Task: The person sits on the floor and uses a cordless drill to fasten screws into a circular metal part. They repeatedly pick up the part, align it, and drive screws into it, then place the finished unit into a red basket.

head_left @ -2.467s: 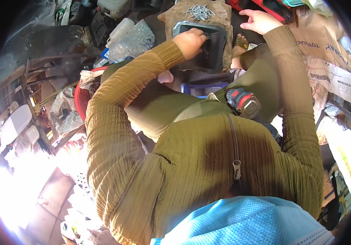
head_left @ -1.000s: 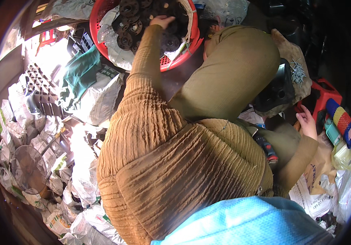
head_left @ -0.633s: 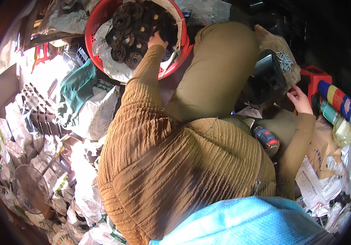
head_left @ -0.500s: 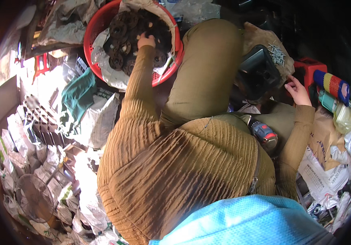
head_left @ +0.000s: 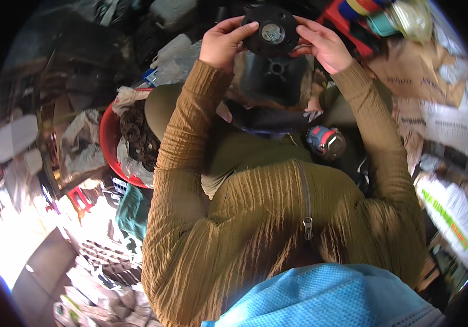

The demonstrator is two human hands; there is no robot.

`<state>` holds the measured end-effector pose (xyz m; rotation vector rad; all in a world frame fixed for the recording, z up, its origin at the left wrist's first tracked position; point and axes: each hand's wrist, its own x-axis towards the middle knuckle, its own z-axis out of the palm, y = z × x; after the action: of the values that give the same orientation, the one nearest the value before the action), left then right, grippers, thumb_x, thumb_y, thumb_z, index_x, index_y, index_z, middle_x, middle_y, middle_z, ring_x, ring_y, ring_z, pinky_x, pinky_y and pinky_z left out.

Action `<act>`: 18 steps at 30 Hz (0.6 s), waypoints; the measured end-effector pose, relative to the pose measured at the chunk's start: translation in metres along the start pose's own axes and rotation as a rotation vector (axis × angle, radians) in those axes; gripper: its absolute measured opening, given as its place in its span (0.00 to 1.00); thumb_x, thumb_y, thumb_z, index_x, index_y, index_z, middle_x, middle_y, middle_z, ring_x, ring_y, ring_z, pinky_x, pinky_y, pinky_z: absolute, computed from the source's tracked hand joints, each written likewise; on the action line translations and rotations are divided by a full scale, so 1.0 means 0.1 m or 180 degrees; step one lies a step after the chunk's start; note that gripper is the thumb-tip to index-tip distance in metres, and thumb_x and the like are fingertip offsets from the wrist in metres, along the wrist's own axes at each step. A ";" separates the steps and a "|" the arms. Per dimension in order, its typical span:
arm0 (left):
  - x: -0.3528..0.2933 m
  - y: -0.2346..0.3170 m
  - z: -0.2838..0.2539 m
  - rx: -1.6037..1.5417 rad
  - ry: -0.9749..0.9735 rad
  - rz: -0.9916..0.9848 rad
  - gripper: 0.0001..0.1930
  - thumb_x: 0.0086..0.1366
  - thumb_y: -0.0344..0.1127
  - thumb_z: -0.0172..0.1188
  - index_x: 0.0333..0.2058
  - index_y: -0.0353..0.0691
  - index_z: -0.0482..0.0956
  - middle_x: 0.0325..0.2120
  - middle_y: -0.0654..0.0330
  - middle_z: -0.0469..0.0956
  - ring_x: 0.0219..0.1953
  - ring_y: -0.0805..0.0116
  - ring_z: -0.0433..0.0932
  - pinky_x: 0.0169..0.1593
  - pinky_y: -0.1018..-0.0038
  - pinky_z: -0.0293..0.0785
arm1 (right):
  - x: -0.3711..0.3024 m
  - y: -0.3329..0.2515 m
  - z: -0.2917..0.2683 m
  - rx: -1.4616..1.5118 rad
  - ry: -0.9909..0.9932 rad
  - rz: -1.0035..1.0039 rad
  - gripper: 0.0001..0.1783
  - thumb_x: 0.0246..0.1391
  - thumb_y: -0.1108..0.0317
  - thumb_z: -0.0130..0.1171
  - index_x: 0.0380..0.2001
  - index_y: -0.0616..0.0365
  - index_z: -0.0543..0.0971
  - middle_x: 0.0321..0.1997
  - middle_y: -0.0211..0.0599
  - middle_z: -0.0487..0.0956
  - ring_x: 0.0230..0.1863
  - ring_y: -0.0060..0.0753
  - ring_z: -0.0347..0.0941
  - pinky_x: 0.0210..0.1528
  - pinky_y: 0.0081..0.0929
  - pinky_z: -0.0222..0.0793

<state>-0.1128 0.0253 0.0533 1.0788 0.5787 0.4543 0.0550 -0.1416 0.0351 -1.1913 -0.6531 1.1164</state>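
My left hand (head_left: pixel 224 44) and my right hand (head_left: pixel 325 46) hold a black round flange-like disc (head_left: pixel 271 50) by its opposite edges, thumbs on the upper face. It has a large central hole and smaller holes around it. Through the central hole show silvery screws (head_left: pixel 272 34) lying beyond it. Just below the disc in the picture is a black square-shaped plastic part (head_left: pixel 277 82), partly covered by it. To the left, a red basket (head_left: pixel 106 143) holds several dark round discs (head_left: pixel 133 131), partly hidden by my knee.
A cordless drill (head_left: pixel 325 141) lies by my right leg. At the upper right are a red plastic object (head_left: pixel 343 24), a striped roll (head_left: pixel 360 7), a teal container (head_left: pixel 383 24) and brown paper (head_left: pixel 408 71). A teal cloth (head_left: pixel 131 211) hangs at the left.
My left hand has left the red basket and come to the right. Both hands now hold a black disc above the screws. The view has turned to the right.
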 end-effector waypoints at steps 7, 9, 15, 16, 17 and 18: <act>-0.04 -0.77 -0.24 0.1625 -0.1486 -0.1768 0.23 0.57 0.35 0.66 0.50 0.33 0.75 0.32 0.62 0.79 0.28 0.75 0.78 0.30 0.80 0.75 | -0.43 0.69 -0.13 -0.0355 0.0208 0.2208 0.17 0.57 0.62 0.59 0.46 0.59 0.75 0.36 0.28 0.78 0.23 0.24 0.75 0.28 0.24 0.77; -0.03 -0.91 -0.30 0.1767 -0.1305 -0.1941 0.22 0.56 0.35 0.67 0.49 0.33 0.76 0.26 0.63 0.78 0.24 0.75 0.78 0.28 0.79 0.75 | -0.48 0.83 -0.12 -0.0103 0.0222 0.2587 0.21 0.54 0.64 0.61 0.48 0.65 0.73 0.40 0.35 0.75 0.26 0.25 0.73 0.31 0.28 0.78; 0.36 -1.13 -0.36 0.2528 -0.0938 -0.1352 0.21 0.55 0.37 0.67 0.46 0.33 0.78 0.29 0.63 0.80 0.25 0.77 0.75 0.33 0.81 0.71 | -0.27 1.07 -0.26 0.0022 0.0597 0.1986 0.22 0.54 0.64 0.62 0.48 0.64 0.72 0.37 0.34 0.76 0.34 0.27 0.76 0.37 0.28 0.78; 0.45 -1.12 -0.38 0.2595 -0.1125 -0.1406 0.22 0.56 0.37 0.66 0.47 0.33 0.77 0.32 0.63 0.81 0.29 0.77 0.76 0.35 0.80 0.72 | -0.22 1.07 -0.30 0.0114 0.0543 0.1991 0.21 0.54 0.64 0.62 0.48 0.64 0.72 0.37 0.35 0.76 0.35 0.27 0.76 0.37 0.28 0.78; 0.52 -1.09 -0.41 0.2542 -0.0970 -0.1224 0.22 0.56 0.37 0.66 0.48 0.34 0.77 0.34 0.62 0.80 0.31 0.77 0.77 0.36 0.80 0.73 | -0.16 1.04 -0.36 0.0179 0.0537 0.2021 0.21 0.54 0.64 0.62 0.47 0.64 0.73 0.37 0.35 0.77 0.35 0.27 0.76 0.38 0.28 0.78; 0.59 -1.04 -0.45 0.2424 -0.0913 -0.1037 0.22 0.56 0.37 0.65 0.49 0.35 0.77 0.36 0.61 0.80 0.32 0.77 0.77 0.37 0.79 0.73 | -0.10 0.99 -0.42 0.0293 0.0464 0.2058 0.20 0.54 0.64 0.62 0.47 0.63 0.73 0.37 0.35 0.77 0.35 0.27 0.76 0.38 0.29 0.78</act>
<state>-0.0896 0.0494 -0.0703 1.6986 0.6722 -0.2380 0.0555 -0.1692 -0.0694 -1.4318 -0.0896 1.5531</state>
